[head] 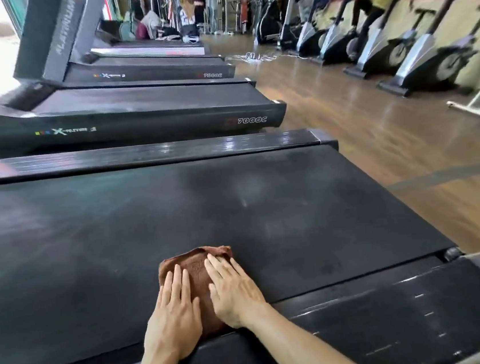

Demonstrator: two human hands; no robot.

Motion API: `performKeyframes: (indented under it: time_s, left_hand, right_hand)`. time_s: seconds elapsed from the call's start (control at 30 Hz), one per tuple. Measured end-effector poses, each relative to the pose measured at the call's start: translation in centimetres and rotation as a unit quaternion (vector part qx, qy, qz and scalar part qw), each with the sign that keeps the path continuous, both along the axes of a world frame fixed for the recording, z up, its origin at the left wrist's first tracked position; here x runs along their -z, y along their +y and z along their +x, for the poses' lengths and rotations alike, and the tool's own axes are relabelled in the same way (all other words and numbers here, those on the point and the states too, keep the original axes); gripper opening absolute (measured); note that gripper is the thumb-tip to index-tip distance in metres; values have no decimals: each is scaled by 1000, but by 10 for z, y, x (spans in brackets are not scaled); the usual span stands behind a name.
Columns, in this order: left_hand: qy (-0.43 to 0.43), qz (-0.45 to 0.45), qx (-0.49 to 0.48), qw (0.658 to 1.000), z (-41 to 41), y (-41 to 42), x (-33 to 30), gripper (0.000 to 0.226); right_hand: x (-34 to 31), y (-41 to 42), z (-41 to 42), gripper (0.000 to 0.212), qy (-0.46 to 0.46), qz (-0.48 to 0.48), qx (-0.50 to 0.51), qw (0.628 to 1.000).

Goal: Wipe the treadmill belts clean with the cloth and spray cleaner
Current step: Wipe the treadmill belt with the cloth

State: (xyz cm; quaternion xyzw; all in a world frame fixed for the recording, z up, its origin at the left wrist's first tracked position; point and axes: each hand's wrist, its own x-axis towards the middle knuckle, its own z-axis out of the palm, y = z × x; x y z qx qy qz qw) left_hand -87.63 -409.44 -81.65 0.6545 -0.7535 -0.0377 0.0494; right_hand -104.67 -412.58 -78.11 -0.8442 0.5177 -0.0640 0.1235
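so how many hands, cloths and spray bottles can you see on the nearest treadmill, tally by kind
hands: 2, the left hand and right hand, both pressing flat on the cloth
cloths: 1, a brown cloth lying on the black belt
spray bottles: 0 in view
total: 3

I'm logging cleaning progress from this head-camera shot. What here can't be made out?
- Spray cleaner: none in the head view.
- Brown folded cloth: partly covered by left hand and right hand.
- Black treadmill belt: front cut off by left edge.
- Far people: blurred.
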Motion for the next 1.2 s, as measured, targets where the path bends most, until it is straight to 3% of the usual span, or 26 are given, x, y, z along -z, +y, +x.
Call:
performKeyframes:
  time_s: [0.17,0.3,0.53,0.73,0.9,1.03,1.2]
  left_hand:
    - [-13,-60,31,998,12,1,-7,68]
    - [-18,32,28,999,-7,-6,-16,81]
    - [8,3,78,997,-200,-117,-32,84]
    - [50,4,123,991,-339,-176,-12,68]
    - [96,37,91,990,-353,-138,-20,74]
    - [73,65,61,993,-356,-119,-31,70]
    - [72,128,116,982,-348,-91,-59,71]
  right_hand:
    - [4,-6,-3,73,33,-4,14,999]
    - [6,-12,-36,71,34,-4,12,999]
    - [6,-94,-221,70,42,-27,127,991]
    - [11,-140,-359,71,92,-2,177,980]
    - [7,-107,-370,65,82,10,159,984]
    - [0,-98,-373,59,103,-7,131,986]
    - [-12,-69,-380,70,136,-4,126,983]
